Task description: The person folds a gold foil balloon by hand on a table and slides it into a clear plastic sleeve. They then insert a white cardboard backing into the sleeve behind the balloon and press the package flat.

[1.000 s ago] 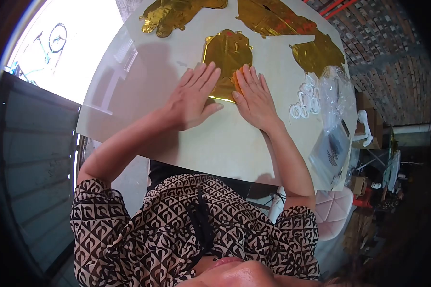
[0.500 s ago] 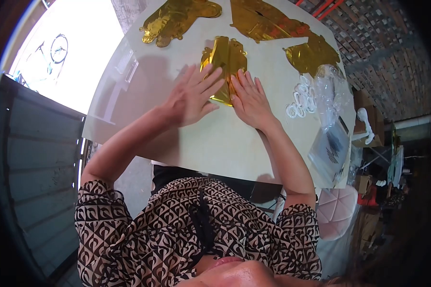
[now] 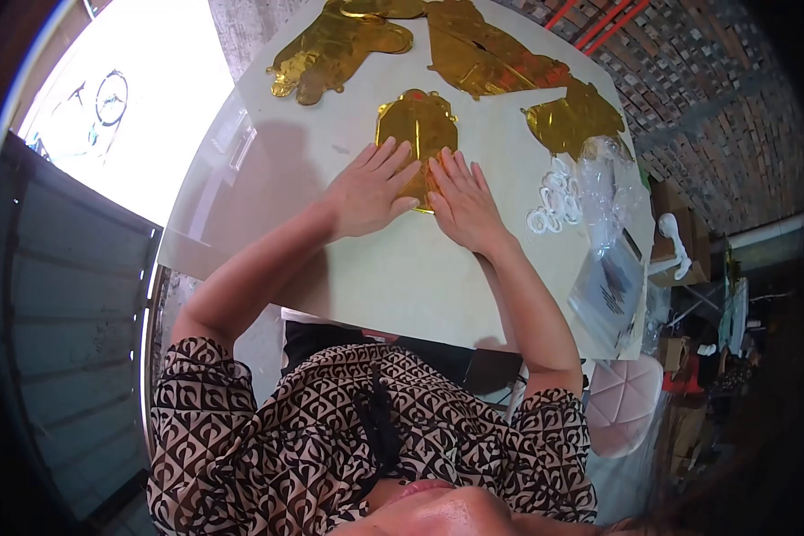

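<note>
A flat gold foil piece, looking like a deflated foil balloon (image 3: 417,121), lies on the pale table in front of me, its long side pointing away. My left hand (image 3: 366,192) rests palm down with fingers spread, its fingertips over the left edge of the foil. On the right edge lies my right hand (image 3: 466,204), also flat with fingers stretched out. Neither hand grasps anything. Part of the foil's near half is hidden under the fingers.
More flat gold foil shapes lie at the table's far left (image 3: 339,54), far middle (image 3: 496,58) and right (image 3: 570,121). White rings of thin tube or ribbon (image 3: 554,205) and clear plastic packets (image 3: 607,290) sit on the right. A padded stool (image 3: 625,402) stands beyond the right edge.
The foil's raised middle panel now lies flat and the sheet looks wider and smoother. My left hand has come slightly right and down onto its edge; the right hand stays at the other edge.
</note>
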Tool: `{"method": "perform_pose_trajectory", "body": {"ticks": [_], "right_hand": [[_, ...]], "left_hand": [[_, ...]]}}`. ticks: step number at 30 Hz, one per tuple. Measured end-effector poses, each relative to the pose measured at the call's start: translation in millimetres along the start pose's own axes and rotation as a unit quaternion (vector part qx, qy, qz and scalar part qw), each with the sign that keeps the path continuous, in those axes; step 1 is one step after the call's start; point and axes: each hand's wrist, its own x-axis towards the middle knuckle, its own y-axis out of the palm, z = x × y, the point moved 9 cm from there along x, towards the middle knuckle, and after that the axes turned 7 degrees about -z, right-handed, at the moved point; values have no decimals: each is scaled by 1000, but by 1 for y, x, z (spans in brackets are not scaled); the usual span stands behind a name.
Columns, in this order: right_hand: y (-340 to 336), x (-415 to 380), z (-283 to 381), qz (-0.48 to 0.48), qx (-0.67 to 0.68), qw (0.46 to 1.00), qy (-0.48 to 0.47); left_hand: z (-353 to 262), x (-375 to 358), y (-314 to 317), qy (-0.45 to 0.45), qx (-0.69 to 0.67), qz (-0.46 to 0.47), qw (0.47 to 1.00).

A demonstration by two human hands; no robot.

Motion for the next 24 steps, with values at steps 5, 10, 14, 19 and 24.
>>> {"method": "perform_pose_trajectory", "body": {"ticks": [5, 10, 14, 19, 24], "right_hand": [[-15, 14, -20, -8, 156, 987, 44], [-19, 31, -100, -62, 422, 814, 395], [-3, 62, -101, 85, 378, 822, 418], [12, 82, -86, 154, 340, 827, 421], [40, 81, -101, 155, 437, 791, 400]], "left_hand": [[-1, -3, -2, -1, 21, -1, 1000], [-1, -2, 2, 4, 33, 12, 999], [-2, -1, 4, -1, 34, 25, 999], [-2, -1, 1, -3, 28, 11, 1000], [-4, -3, -1, 5, 14, -1, 1000]]}}
